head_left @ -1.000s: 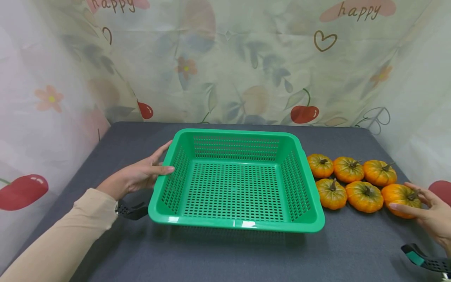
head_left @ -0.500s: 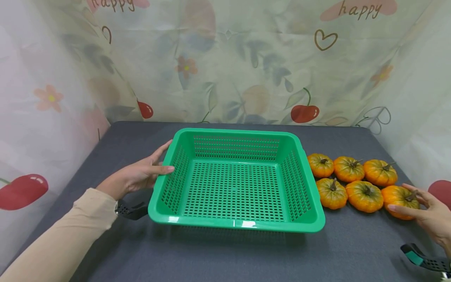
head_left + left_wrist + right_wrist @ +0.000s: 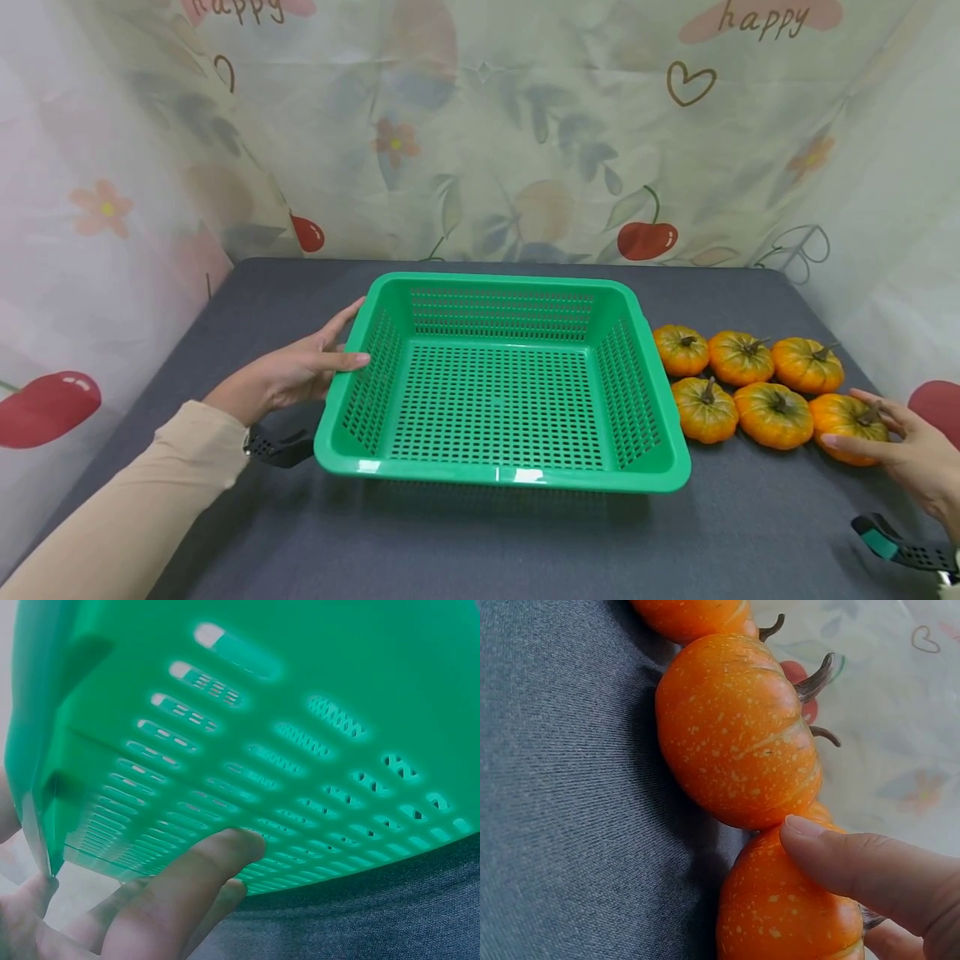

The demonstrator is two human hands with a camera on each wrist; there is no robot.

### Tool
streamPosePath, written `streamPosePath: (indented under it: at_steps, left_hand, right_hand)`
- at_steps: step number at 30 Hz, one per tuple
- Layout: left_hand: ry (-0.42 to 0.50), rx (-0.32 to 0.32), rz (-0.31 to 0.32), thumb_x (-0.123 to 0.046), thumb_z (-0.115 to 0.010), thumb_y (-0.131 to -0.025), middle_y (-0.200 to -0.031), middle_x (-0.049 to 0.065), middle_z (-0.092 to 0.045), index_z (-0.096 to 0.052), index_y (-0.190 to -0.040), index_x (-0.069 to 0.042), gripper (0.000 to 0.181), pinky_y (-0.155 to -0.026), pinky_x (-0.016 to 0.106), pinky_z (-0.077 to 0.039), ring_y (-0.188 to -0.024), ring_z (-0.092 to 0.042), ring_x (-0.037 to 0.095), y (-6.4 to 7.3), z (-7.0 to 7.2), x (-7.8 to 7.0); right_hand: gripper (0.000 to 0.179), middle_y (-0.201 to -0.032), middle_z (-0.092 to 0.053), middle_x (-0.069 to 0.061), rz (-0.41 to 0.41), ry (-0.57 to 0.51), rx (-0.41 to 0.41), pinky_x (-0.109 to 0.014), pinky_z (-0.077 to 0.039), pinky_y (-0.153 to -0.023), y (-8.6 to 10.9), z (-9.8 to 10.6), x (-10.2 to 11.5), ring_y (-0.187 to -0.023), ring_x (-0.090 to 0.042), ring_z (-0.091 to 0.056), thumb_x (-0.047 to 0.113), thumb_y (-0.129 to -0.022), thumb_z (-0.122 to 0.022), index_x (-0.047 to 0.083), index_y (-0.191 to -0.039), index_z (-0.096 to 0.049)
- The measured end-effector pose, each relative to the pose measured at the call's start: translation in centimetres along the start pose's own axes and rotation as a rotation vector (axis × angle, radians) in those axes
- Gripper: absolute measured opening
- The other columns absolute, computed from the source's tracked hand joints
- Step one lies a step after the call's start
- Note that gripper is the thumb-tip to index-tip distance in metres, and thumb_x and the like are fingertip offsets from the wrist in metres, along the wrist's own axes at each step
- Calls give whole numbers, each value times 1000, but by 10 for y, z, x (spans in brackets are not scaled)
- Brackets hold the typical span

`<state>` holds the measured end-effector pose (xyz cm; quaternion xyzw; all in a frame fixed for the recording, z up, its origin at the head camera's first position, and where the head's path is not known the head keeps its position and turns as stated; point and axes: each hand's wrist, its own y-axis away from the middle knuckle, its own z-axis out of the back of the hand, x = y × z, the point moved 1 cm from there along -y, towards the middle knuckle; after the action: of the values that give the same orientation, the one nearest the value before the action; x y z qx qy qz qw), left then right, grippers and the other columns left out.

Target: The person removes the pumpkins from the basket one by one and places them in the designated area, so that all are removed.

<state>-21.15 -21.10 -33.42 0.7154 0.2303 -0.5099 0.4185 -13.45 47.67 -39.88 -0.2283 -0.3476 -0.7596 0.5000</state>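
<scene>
A green plastic basket (image 3: 498, 477) with slotted walls and floor stands mid-table, nothing inside it. My left hand (image 3: 288, 375) holds its left rim, thumb over the edge. In the left wrist view, the other fingers (image 3: 184, 892) lie against the outside of the slotted wall. My right hand (image 3: 918, 462) grips the front-right orange pumpkin (image 3: 838, 417), thumb at the near side and fingers behind. In the right wrist view, the thumb (image 3: 862, 866) presses on that pumpkin (image 3: 780, 915), close beside a neighbouring pumpkin (image 3: 735, 735).
Several small pumpkins (image 3: 775, 417) sit in two rows of three right of the basket, the leftmost close to its wall. A dark grey cloth covers the table (image 3: 480, 550). Printed fabric (image 3: 487, 150) hangs behind and at both sides.
The right hand and its pumpkin have shifted slightly left, toward the neighbouring pumpkin. The left hand and the basket have stayed in place.
</scene>
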Motion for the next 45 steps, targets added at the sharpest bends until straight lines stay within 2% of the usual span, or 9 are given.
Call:
streamPosePath:
  at_steps: [6, 10, 19, 27, 30, 33, 41, 45]
  left_hand:
    - [9, 1, 1, -10, -59, -97, -156, 24, -16, 8, -150, -52, 95, -92, 61, -48, -122, -55, 39, 0, 0, 0]
    - [17, 5, 0, -9, -58, -97, -156, 23, -17, 7, -149, -53, 94, -92, 61, -49, -121, -56, 39, -1, 0, 0]
    - [5, 3, 1, -11, -60, -97, -157, 23, -16, 8, -149, -53, 95, -91, 60, -49, -121, -56, 38, 0, 0, 0]
    - [-1, 5, -3, -11, -59, -97, -156, 24, -16, 8, -149, -53, 95, -91, 60, -49, -121, -56, 38, 0, 0, 0]
    - [5, 6, -2, -11, -59, -97, -157, 24, -15, 8, -149, -53, 95, -91, 60, -49, -120, -57, 37, 0, 1, 0]
    - [8, 8, -2, -11, -59, -97, -157, 23, -15, 8, -149, -53, 95, -91, 61, -49, -120, -57, 37, 0, 1, 0]
    - [5, 0, -2, -11, -59, -97, -157, 23, -13, 8, -150, -52, 95, -92, 60, -49, -121, -56, 37, 0, 1, 0]
    - [7, 0, 0, -11, -59, -97, -158, 23, -13, 8, -149, -53, 95, -92, 60, -49, -121, -56, 37, 0, 1, 0]
  right_hand:
    - [99, -147, 15, -43, 19, 25, -7, -78, -14, -100, -9, 1, -12, -127, -63, -1, 44, -93, -62, 2, -153, 4]
    - [99, -148, 16, -42, 33, 26, 3, -78, -11, -101, -9, 2, -11, -130, -64, 2, 43, -94, -61, -4, -151, 4]
    - [101, -148, 15, -42, 18, 12, 6, -77, -14, -102, -11, 2, -12, -129, -61, -1, 43, -93, -63, -2, -152, 6]
    - [99, -146, 16, -44, 8, 17, 16, -76, -12, -104, 1, 1, 5, -126, -61, -2, 42, -95, -59, -6, -149, 9]
    - [99, -146, 14, -45, 2, 20, 18, -76, -14, -104, 1, 1, 6, -126, -60, -3, 42, -95, -59, -4, -150, 10]
    - [101, -145, 15, -46, -7, 18, 22, -76, -15, -103, -3, 2, 0, -126, -60, -3, 44, -94, -60, -1, -151, 10]
    - [107, -145, 13, -47, -25, 19, 8, -77, -20, -99, -27, 4, -35, -126, -61, -6, 49, -90, -64, 12, -153, 13]
    - [108, -145, 12, -47, -30, 15, 11, -77, -20, -100, -27, 5, -35, -126, -61, -8, 50, -89, -64, 11, -153, 13]
